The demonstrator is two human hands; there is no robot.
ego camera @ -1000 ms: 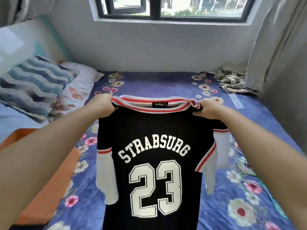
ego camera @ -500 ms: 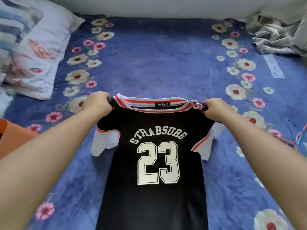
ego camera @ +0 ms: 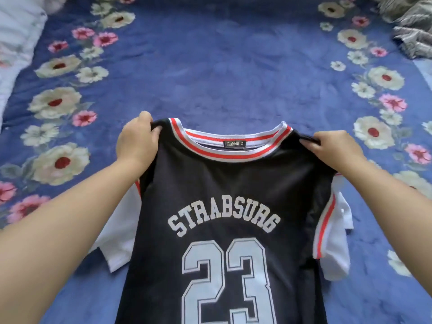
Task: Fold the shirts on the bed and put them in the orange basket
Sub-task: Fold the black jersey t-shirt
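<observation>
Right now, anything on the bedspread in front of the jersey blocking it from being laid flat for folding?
Nothing visible. The left hand and right hand pinch the jersey at its shoulders, and the blue floral bedspread ahead is bare. The striped cloth sits far right, the pillow far left.

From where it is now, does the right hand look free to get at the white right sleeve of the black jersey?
Probably yes, once it lets go. The right hand pinches the black jersey at the shoulder; the white right sleeve lies uncovered just below it.
</observation>
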